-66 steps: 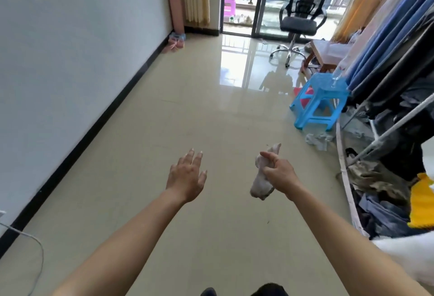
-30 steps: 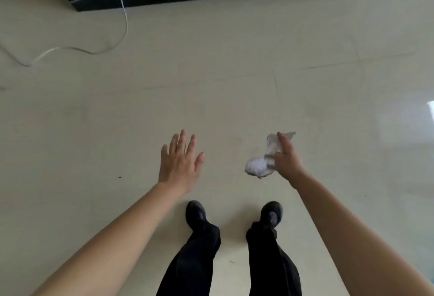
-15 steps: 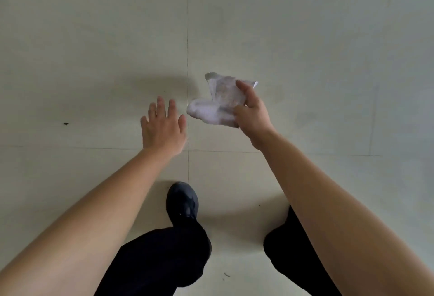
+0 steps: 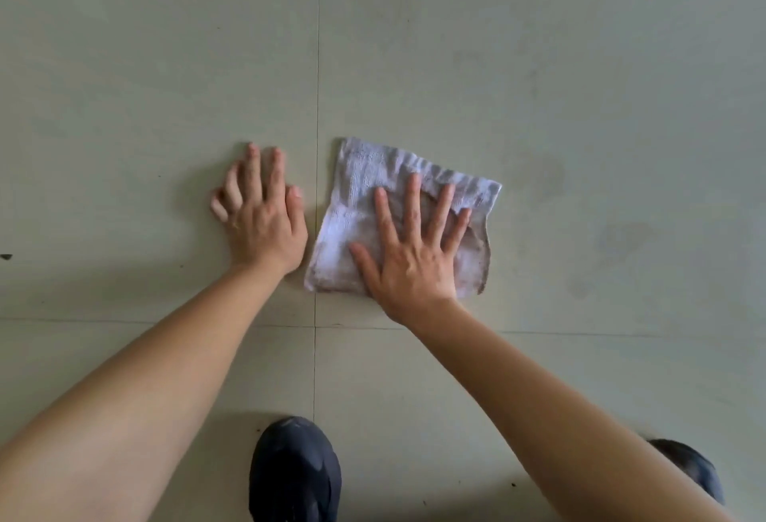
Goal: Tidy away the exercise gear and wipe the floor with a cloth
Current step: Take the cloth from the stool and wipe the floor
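Cloth [image 4: 360,194] now spread flat on floor [image 4: 580,65], no longer bunched; right hand [image 4: 408,260] presses it, fingers splayed; left hand [image 4: 265,227] flat beside, fingers straight; dark shoe [image 4: 294,472] below.

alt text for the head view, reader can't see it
A right hand, fingers spread, presses a stained white cloth flat on the pale tiled floor. The left hand lies flat on the floor beside it; a dark shoe shows below.

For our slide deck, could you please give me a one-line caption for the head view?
Right hand presses a soiled white cloth flat on the tiled floor; left hand rests beside it.
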The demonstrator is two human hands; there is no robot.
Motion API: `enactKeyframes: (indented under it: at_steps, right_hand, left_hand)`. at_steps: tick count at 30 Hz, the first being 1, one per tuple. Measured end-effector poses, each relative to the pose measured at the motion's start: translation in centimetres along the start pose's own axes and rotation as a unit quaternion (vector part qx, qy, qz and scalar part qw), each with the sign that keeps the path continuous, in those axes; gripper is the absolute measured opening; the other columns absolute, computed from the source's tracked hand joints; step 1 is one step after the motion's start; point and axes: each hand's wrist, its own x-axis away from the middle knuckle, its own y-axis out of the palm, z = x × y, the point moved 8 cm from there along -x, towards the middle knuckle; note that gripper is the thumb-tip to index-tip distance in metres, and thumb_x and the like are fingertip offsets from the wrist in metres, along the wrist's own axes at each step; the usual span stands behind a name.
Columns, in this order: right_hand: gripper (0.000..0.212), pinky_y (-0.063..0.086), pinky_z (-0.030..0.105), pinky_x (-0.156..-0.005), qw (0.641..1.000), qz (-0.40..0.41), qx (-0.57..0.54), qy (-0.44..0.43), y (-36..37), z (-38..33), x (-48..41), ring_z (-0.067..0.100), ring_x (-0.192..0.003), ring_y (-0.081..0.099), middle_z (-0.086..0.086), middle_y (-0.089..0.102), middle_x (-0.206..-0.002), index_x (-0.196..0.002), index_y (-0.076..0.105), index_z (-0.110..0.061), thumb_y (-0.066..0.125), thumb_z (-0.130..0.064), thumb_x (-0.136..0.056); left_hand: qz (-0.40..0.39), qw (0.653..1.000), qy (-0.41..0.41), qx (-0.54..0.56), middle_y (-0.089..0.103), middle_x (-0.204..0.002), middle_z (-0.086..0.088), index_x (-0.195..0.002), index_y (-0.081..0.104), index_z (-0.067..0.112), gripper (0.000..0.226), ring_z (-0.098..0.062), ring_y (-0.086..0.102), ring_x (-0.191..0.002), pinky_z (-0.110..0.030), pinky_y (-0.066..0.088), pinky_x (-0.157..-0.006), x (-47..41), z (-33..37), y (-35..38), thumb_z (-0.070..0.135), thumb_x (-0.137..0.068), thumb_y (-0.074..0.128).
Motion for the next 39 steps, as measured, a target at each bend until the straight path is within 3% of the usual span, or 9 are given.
enactKeyframes:
  at_steps: [6,12,17,20,22,25,30,34,39]
  right_hand:
    - [0.076,-0.001,0.059,-0.122,0.987,0.054,0.066,-0.139,-1.7,1.1,-3.9,0.034,-0.154,-0.013,0.005,-0.006,-0.169,-0.161,0.006,-0.034,0.017,-0.074,-0.096]
    - [0.078,-0.006,0.059,-0.122,0.996,0.037,0.06,-0.063,-3.0,3.3,-4.3,0.037,-0.152,-0.016,0.007,-0.012,-0.168,-0.161,-0.001,-0.029,0.016,-0.072,-0.097]
    - [0.074,-0.001,0.064,-0.12,0.936,-0.005,0.142,-0.323,2.8,-2.2,5.0,0.039,-0.152,-0.014,0.007,-0.01,-0.168,-0.161,0.001,-0.029,0.018,-0.069,-0.1]
    - [0.07,-0.004,0.059,-0.122,0.899,-0.024,0.166,-0.404,3.3,-1.9,5.5,0.034,-0.154,-0.01,0.006,-0.005,-0.168,-0.16,0.003,-0.036,0.02,-0.069,-0.1]
    - [0.069,0.004,0.056,-0.124,0.921,-0.001,0.153,-0.358,1.4,1.1,2.5,0.033,-0.155,-0.001,0.008,0.003,-0.168,-0.16,0.01,-0.038,0.022,-0.07,-0.099]
    - [0.072,0.009,0.057,-0.123,0.983,0.052,0.093,-0.153,-3.6,9.9,-2.3,0.032,-0.155,0.002,0.009,0.008,-0.168,-0.159,0.012,-0.041,0.022,-0.074,-0.096]
    - [0.081,-0.005,0.058,-0.122,0.995,0.065,0.056,0.049,-4.7,14.8,-2.0,0.036,-0.153,-0.012,0.011,-0.007,-0.168,-0.161,0.001,-0.031,0.012,-0.076,-0.094]
    - [0.081,-0.003,0.063,-0.12,0.992,0.058,0.052,-0.097,-0.6,5.5,1.7,0.041,-0.153,-0.007,0.014,0.0,-0.168,-0.161,0.01,-0.024,0.023,-0.069,-0.096]
    - [0.07,-0.003,0.056,-0.123,0.94,0.026,0.102,-0.325,2.0,-1.4,4.0,0.033,-0.155,-0.007,0.008,0.001,-0.168,-0.161,0.01,-0.033,0.022,-0.067,-0.101]
  left_hand:
    - [0.007,1.0,0.018,-0.006,0.024,-0.161,-0.008,-0.151,0.033,0.024,0.056,-0.038,0.033,-0.136,-0.053,0.026,-0.103,-0.4,-0.3,0.1,0.042,-0.098,0.029]
    - [-0.006,0.999,0.032,0.001,0.018,-0.162,-0.013,-0.151,0.032,0.017,0.052,-0.036,0.027,-0.14,-0.053,0.025,-0.107,-0.3,-1.4,-1.8,0.032,-0.101,0.036]
    - [-0.006,1.0,0.013,-0.01,0.024,-0.159,-0.017,-0.15,0.033,0.011,0.052,-0.037,0.029,-0.139,-0.054,0.027,-0.105,-0.3,-4.9,-1.0,0.031,-0.102,0.035]
    - [-0.006,1.0,0.02,-0.009,0.026,-0.158,-0.019,-0.148,0.035,0.009,0.051,-0.039,0.031,-0.138,-0.054,0.03,-0.103,-0.1,-4.6,-1.1,0.029,-0.101,0.037]
    - [0.0,1.0,0.009,0.001,0.028,-0.157,-0.02,-0.146,0.037,0.007,0.05,-0.039,0.031,-0.138,-0.054,0.031,-0.102,0.1,-3.9,-1.2,0.024,-0.099,0.04]
    - [0.01,1.0,0.003,0.007,0.028,-0.157,-0.02,-0.145,0.038,0.009,0.049,-0.04,0.031,-0.138,-0.054,0.03,-0.102,0.3,-3.4,-1.1,0.021,-0.097,0.042]
    - [0.002,1.0,0.004,-0.001,0.029,-0.156,-0.021,-0.145,0.039,0.01,0.049,-0.04,0.03,-0.138,-0.055,0.031,-0.101,0.2,-3.4,-1.2,0.021,-0.097,0.042]
    - [0.007,1.0,-0.004,0.009,0.032,-0.154,-0.022,-0.141,0.041,0.009,0.048,-0.041,0.033,-0.136,-0.055,0.032,-0.1,0.2,-3.1,-1.4,0.018,-0.095,0.046]
    - [0.027,1.0,0.007,-0.006,0.039,-0.149,-0.023,-0.136,0.045,0.008,0.048,-0.043,0.04,-0.129,-0.054,0.037,-0.092,0.2,-3.0,-1.3,0.014,-0.089,0.05]
